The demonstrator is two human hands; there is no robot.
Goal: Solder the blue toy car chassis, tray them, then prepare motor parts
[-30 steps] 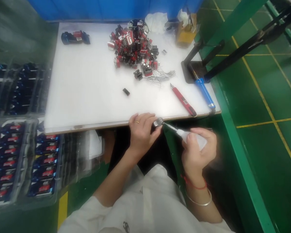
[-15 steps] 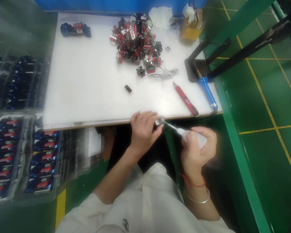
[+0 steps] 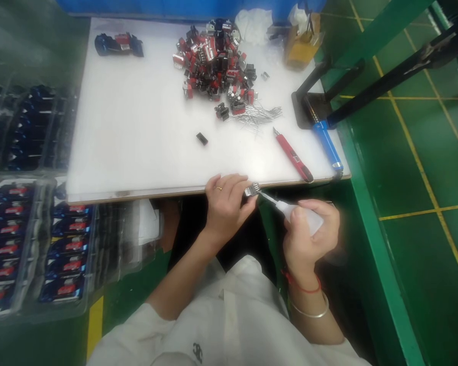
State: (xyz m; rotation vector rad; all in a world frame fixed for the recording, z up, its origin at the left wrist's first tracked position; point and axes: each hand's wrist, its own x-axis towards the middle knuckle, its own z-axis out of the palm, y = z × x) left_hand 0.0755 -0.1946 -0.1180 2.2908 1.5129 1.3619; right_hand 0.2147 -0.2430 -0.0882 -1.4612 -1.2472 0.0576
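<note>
At the table's front edge, my left hand (image 3: 227,203) is closed, pinching a small dark and silver ribbed part, like a toy engine block (image 3: 253,189), between thumb and fingers. My right hand (image 3: 313,236) wraps round a white squeeze bottle (image 3: 307,217) with a long thin nozzle. The nozzle's tip is at the right side of the engine part; whether it touches cannot be made out. A small black rectangular piece (image 3: 202,138) lies on the white tabletop (image 3: 137,127). Behind it is a heap of red, black and silver parts (image 3: 216,61), with thin metal wires (image 3: 257,116) beside it.
On the right lie a red craft knife (image 3: 293,155) and a blue-handled soldering iron (image 3: 327,145) by a black stand (image 3: 309,109). A yellow box (image 3: 303,48) and crumpled tissue (image 3: 254,26) stand behind. A blue model car (image 3: 119,44) is back left; trays of similar cars (image 3: 9,229) are left.
My right hand and the bottle have shifted very slightly left, the nozzle staying at the engine part. My left hand holds almost still.
</note>
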